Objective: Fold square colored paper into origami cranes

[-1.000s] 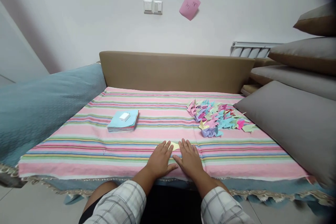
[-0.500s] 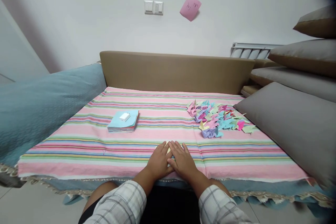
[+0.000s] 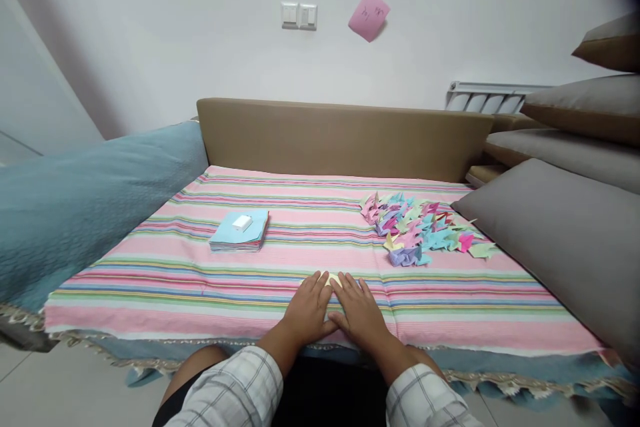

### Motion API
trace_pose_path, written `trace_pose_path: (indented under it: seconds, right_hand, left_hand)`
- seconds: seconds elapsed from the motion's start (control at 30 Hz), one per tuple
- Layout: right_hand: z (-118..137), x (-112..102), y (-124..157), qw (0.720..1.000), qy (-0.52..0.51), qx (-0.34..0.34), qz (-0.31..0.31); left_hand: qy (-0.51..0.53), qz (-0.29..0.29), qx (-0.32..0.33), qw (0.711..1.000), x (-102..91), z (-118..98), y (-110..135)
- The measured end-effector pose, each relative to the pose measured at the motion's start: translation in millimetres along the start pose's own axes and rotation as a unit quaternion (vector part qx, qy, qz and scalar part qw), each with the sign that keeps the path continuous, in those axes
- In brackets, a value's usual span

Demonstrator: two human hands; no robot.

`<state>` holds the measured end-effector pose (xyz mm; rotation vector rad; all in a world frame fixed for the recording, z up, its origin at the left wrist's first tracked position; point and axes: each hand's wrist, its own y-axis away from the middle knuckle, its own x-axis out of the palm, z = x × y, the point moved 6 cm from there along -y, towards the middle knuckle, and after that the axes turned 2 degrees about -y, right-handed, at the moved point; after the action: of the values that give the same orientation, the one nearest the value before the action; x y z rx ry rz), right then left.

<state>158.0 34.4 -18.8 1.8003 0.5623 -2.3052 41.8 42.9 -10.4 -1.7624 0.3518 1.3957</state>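
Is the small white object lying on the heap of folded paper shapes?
No, the small white object lies on the blue paper stack, apart from the heap of folded shapes.

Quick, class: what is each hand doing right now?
Left hand: open, flat on the yellow paper.
Right hand: open, flat on the same paper.

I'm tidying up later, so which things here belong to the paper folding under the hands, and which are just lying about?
In use:
left hand and right hand, flat on the yellow paper
paper stack
folded pile
striped cloth

Lying about:
grey cushions
blue blanket
pink note
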Motion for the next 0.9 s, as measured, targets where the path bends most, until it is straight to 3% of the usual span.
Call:
trace_pose_path:
  seconds: [0.17, 0.6, 0.9]
  right_hand:
    - [-2.7, -2.0, 6.1, 1.0, 0.008, -0.001, -0.008]
    - [-17.0, -5.3, 14.7, 0.996, 0.011, 0.084, -0.029]
    - [-18.0, -23.4, 12.6, 0.982, 0.015, 0.161, -0.099]
  left_hand:
    - [-0.005, -0.014, 0.009, 1.0, 0.4, -0.5, 0.2]
    - [0.009, 0.017, -0.015, 1.0, -3.5, -1.0, -3.0]
    - [0.008, 0.029, -0.026, 0.999, -2.7, -0.6, -3.1]
